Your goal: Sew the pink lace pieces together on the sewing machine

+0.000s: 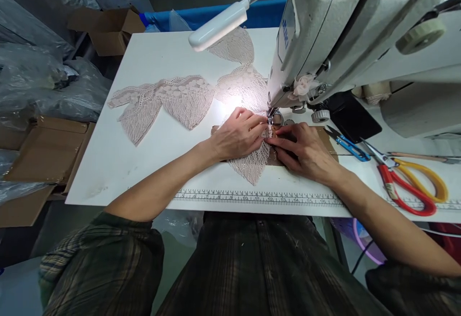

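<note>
At sewing machine (pixel 320 28), both hands (pixel 238 134) (pixel 305 152) on pale lace (pixel 252 166), partly bent; cannot tell if pinching.

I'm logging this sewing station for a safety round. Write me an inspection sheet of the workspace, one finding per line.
Surface: white table, ruler along its near edge.
Job's things: pale lace spread left of the sewing machine, reaching its needle area.
Clutter: scissors, blue snips, dark flat object at right.
Hands: left hand on the lace; right hand at its edge.
Cables: dark cable below the table, right.
Surroundings: cardboard boxes, clear plastic at left.
</note>
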`<state>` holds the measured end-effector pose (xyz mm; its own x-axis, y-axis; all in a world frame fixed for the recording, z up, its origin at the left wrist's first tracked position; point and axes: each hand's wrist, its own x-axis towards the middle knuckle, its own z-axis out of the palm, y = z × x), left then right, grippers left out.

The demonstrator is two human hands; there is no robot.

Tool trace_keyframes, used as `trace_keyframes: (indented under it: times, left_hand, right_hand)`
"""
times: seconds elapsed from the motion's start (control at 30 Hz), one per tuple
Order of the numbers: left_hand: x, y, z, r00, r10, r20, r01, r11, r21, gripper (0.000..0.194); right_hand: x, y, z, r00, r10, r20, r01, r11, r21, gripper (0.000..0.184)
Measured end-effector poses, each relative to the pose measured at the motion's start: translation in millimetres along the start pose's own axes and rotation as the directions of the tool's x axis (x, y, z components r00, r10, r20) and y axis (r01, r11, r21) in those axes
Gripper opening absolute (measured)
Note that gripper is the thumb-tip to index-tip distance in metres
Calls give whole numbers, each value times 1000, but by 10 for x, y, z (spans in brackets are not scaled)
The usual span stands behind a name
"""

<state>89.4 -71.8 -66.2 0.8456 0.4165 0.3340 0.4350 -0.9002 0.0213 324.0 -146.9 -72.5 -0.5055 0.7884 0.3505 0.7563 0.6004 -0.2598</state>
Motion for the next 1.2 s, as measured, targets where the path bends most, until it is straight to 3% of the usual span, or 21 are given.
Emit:
trace_keyframes:
  times: [0.13,0.33,0.6,0.77,1.03,1.2]
  left_hand:
    - [-4,-11,16,999,46,-23,-46,998,-38,27]
    - [-29,-52,-105,996,69,52,-67,997,-30,32]
    - [5,-8,-78,994,-6,107,2,999,40,37]
    - [43,37,-76,987,-85,134,77,995,63,40]
    - [46,6,-18,988,-148,54,148,989,-8,36]
    - [136,-212,27,966,-252,-51,254,967,27,34]
  right_hand:
    - [-9,-4,2,1000,18,12,-18,1000,-2,30]
    - [-21,-19,13,998,52,21,-52,999,-3,33]
    - [43,4,59,997,63,-38,-66,996,-67,34]
    - [138,38,71,998,65,-11,-65,992,-108,35]
    - [133,55,79,997,82,14,-80,990,-118,39]
    - [86,22,103,993,116,17,-114,989,-97,38]
